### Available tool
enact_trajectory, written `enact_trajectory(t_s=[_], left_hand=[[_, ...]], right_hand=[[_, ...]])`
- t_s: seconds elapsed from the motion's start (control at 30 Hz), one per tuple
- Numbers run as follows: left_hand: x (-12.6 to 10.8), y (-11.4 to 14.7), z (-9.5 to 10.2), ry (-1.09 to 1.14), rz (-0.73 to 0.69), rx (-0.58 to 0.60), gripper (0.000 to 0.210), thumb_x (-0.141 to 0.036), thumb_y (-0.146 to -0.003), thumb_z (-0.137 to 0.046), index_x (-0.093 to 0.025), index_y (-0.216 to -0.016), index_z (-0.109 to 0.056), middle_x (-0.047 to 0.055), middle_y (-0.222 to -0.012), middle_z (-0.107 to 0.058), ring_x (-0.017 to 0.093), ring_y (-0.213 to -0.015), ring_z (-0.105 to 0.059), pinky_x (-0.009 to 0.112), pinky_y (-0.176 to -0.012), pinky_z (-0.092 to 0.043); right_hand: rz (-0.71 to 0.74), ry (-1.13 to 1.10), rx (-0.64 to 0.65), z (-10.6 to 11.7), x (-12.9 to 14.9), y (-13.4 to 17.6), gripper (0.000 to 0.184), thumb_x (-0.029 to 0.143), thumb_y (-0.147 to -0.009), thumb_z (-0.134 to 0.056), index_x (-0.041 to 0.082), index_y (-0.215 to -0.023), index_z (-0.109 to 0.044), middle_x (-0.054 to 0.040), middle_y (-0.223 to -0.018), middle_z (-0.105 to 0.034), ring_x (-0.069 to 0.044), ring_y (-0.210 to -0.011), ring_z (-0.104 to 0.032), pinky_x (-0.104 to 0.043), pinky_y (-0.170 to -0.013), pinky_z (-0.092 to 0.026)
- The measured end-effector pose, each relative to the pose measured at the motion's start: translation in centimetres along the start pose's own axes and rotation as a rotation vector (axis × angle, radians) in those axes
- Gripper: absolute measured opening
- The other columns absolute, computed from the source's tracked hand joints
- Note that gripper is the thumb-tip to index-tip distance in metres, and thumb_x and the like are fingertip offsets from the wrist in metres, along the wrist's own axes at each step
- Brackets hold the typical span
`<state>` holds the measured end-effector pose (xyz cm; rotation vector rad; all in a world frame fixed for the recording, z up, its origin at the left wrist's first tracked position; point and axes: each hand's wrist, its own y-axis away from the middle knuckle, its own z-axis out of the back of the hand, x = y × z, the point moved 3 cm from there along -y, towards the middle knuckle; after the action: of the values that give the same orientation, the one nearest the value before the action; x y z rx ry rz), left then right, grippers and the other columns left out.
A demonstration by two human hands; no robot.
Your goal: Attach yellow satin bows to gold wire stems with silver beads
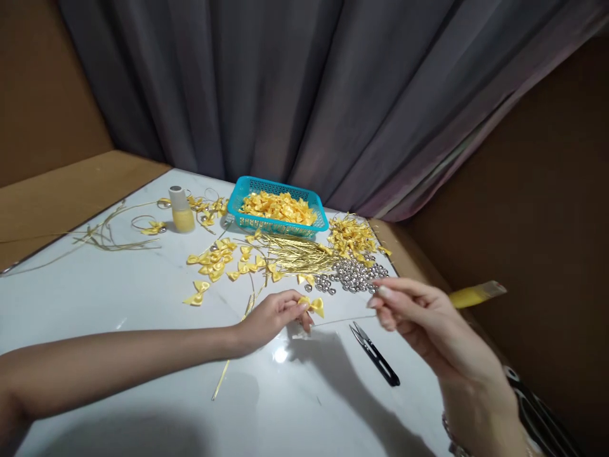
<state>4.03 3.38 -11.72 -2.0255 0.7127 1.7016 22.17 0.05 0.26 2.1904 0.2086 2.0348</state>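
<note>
My left hand [285,314] is closed on a yellow satin ribbon bow [314,306], pinched at the fingertips just above the table. From beneath the bow a thin thread [342,319] runs nearly straight to my right hand [423,317]. Thumb and fingers of that hand are pressed together on the thread. Behind it sticks out a yellow tube-like piece [476,295] with a pale end; whether the hand touches it I cannot tell. Black-handled thread snips [375,355] lie on the table between my hands, blades slightly apart.
A blue basket [278,227] full of yellow bows stands at the back. Before it lie gold twist ties [299,254], silver beads [354,274] and loose bows [214,259]. More bows with ties [352,236] are heaped at right. A thread cone [181,209] stands left.
</note>
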Motion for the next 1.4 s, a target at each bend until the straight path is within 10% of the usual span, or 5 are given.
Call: enact_trajectory(t_s=[0.2,0.57,1.4], left_hand=[[0.6,-0.3,0.2,-0.062,0.027,-0.101,0.029,-0.041,-0.089,-0.048,-0.017,-0.075,-0.051,-0.002,-0.065,-0.057,0.011,-0.061,-0.051,0.024,-0.061,-0.038],[0.8,-0.5,0.5,-0.083,0.036,-0.181,0.029,-0.044,-0.089,-0.046,-0.019,-0.074,-0.045,-0.004,-0.059,-0.051,0.011,-0.056,-0.046,0.024,-0.057,-0.036],[0.6,-0.4,0.4,-0.141,-0.007,-0.159,0.027,-0.038,-0.091,-0.044,-0.018,-0.072,-0.046,-0.005,-0.059,-0.049,0.011,-0.056,-0.046,0.024,-0.057,-0.035]], right_hand=[[-0.172,0.188,0.236,-2.6,-5.0,-1.1,0.023,0.037,-0.072,-0.071,0.014,-0.066,-0.069,-0.0014,-0.052,-0.064,-0.010,-0.040,-0.058,-0.021,-0.043,-0.047],[-0.165,0.097,0.202,-3.2,-8.2,-2.5,0.021,0.033,-0.071,-0.073,0.015,-0.080,-0.070,-0.0031,-0.071,-0.070,-0.011,-0.060,-0.064,-0.024,-0.063,-0.052],[-0.109,0.227,0.044,-4.1,-8.8,-1.4,0.021,0.032,-0.078,-0.060,0.015,-0.066,-0.061,-0.0003,-0.052,-0.061,-0.012,-0.042,-0.059,-0.025,-0.048,-0.050]])
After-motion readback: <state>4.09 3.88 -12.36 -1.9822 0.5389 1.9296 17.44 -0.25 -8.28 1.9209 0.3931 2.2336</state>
